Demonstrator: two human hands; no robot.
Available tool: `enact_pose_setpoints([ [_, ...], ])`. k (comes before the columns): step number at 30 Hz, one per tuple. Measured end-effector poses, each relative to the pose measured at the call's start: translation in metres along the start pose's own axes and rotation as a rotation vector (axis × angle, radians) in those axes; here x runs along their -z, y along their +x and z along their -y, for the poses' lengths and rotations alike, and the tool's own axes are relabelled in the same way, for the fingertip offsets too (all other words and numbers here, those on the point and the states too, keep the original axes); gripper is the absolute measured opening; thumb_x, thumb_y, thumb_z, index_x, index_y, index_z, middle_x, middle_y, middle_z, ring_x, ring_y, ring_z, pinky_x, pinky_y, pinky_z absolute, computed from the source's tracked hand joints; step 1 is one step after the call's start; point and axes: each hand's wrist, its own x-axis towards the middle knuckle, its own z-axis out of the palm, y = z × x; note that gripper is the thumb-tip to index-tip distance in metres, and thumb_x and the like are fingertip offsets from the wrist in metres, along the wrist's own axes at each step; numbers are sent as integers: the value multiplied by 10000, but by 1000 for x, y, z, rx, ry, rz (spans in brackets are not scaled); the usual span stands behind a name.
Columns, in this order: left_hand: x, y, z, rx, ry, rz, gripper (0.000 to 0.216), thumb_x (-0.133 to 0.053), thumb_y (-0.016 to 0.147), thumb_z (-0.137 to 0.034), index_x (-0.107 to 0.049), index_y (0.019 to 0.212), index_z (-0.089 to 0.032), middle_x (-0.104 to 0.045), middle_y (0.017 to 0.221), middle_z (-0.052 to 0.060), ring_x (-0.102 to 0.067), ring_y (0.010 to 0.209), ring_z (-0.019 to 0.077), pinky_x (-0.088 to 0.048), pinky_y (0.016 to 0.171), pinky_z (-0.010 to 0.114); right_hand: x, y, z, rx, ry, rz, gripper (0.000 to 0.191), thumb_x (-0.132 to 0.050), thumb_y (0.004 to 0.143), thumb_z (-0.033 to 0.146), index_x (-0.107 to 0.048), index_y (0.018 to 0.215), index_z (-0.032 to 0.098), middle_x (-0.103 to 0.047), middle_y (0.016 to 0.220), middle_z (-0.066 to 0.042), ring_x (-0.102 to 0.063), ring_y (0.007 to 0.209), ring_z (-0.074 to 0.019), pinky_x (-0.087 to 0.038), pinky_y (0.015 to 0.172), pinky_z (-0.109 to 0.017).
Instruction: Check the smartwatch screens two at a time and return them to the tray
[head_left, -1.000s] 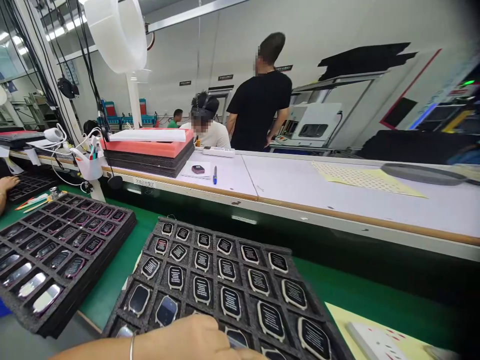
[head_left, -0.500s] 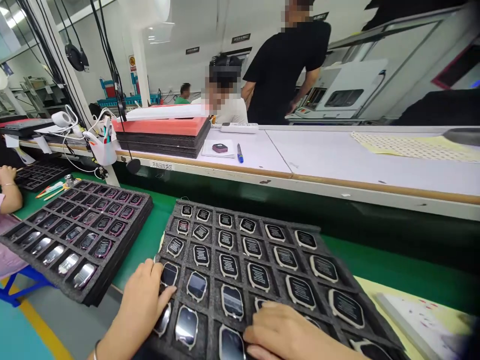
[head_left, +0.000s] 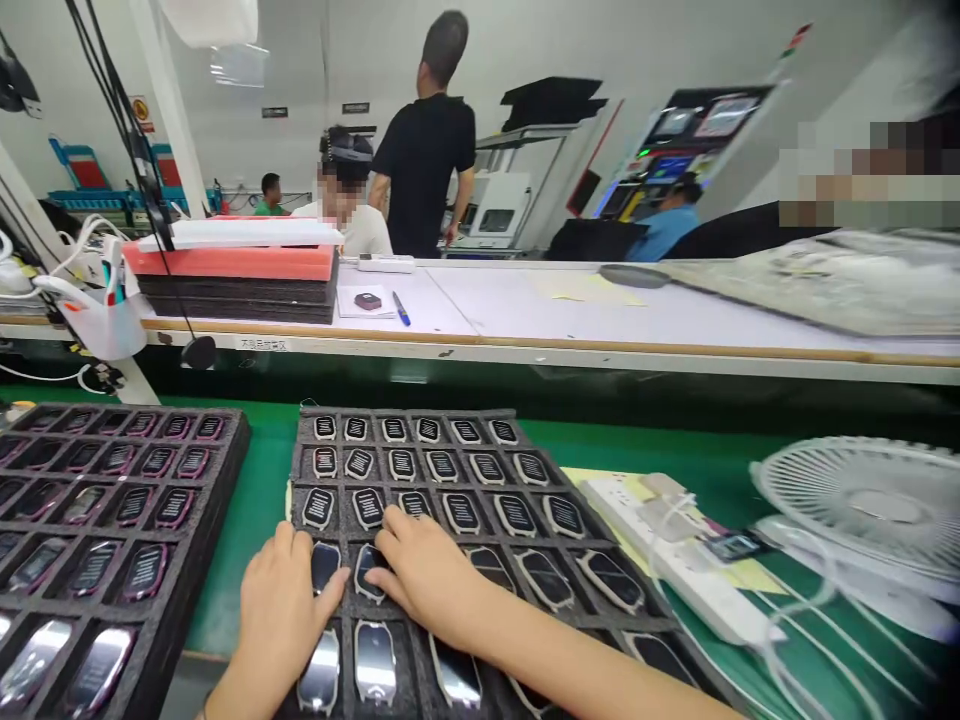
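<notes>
A dark grey foam tray [head_left: 409,625] with rows of square pockets lies in front of me, holding strapless smartwatch bodies with pale frames. The upper three rows show lit white text; the screens below are dark. My right hand [head_left: 424,570] reaches across the tray, its thumb and fingers on the right side of a dark-screened smartwatch [head_left: 366,573] in the second column. At the tray's left edge rests my left hand [head_left: 281,605], its fingers along the rim and its thumb apart, over the lower part of another smartwatch [head_left: 325,565].
Another foam tray [head_left: 238,450] of purple-framed watches stands left. On the right are a white power strip [head_left: 675,565], loose cables and a white fan [head_left: 874,510]. A raised shelf [head_left: 480,345] runs behind, bearing stacked black-and-red foam [head_left: 236,285] and a blue pen [head_left: 401,308]. Several people are beyond.
My view has swung right, bringing the fan and power strip into sight. My right hand has moved left and farther up the tray to the second column. The left hand stays at the tray's left edge.
</notes>
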Motion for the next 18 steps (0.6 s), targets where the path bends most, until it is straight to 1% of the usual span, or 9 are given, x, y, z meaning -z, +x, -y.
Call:
enact_pose_setpoints([
  [3,-14,-1,7,-20,-59,-140,272,-590,855,-448,-637,893,-183,-626,916,96,-600,885,324,-445,745,442,2,-4,4,-23,136,-19,275,-700,850,377,-644,966,134,-615,1077,-127,-605,1000,-294,-465,870,-428],
  [5,-22,-2,10,-52,-142,-191,230,-590,858,-415,-620,902,-192,-636,902,83,-595,855,303,-436,741,430,1,-8,5,-7,219,-71,218,-720,816,304,-599,924,159,-609,1060,-95,-581,979,-264,-449,856,-402],
  [7,-26,-4,11,-118,-250,-182,165,-551,885,-356,-597,901,-199,-643,857,62,-603,817,271,-433,740,407,0,-14,5,48,290,-124,154,-676,777,170,-541,851,176,-605,1022,-72,-562,944,-236,-432,837,-376],
  [8,-26,-5,12,-145,-305,-172,142,-523,899,-330,-586,901,-203,-646,839,55,-608,804,259,-432,740,397,0,-17,5,83,337,-141,165,-639,748,112,-514,828,182,-606,1010,-67,-557,923,-222,-427,822,-359],
  [11,-16,-7,10,-139,-462,-148,133,-449,921,-303,-545,885,-218,-652,821,46,-618,767,236,-437,720,367,3,-30,-4,145,571,-147,224,-569,688,53,-469,825,199,-634,943,-45,-563,820,-172,-417,746,-297],
  [13,-5,-8,4,-96,-585,-106,133,-440,920,-323,-508,862,-225,-641,799,32,-610,728,214,-443,702,344,6,-37,-16,124,808,-87,222,-564,699,85,-445,838,211,-661,893,-27,-567,725,-139,-408,667,-262],
  [15,5,-8,-4,-72,-734,-31,142,-476,905,-357,-492,854,-225,-622,784,14,-597,725,191,-449,700,317,7,-40,-30,64,1096,39,217,-579,733,157,-414,860,219,-689,876,-20,-559,614,-108,-381,571,-230],
  [17,13,-6,-16,-39,-908,57,182,-516,881,-396,-519,920,-219,-616,814,13,-578,730,174,-453,667,289,4,-39,-43,-25,1377,148,251,-607,763,259,-404,905,219,-710,887,-22,-525,502,-74,-318,480,-199],
  [18,16,-5,-22,-14,-994,105,229,-525,871,-413,-533,984,-214,-620,848,21,-570,732,169,-451,639,276,1,-38,-48,-68,1494,170,283,-626,769,314,-416,930,213,-713,880,-21,-500,459,-59,-283,452,-192],
])
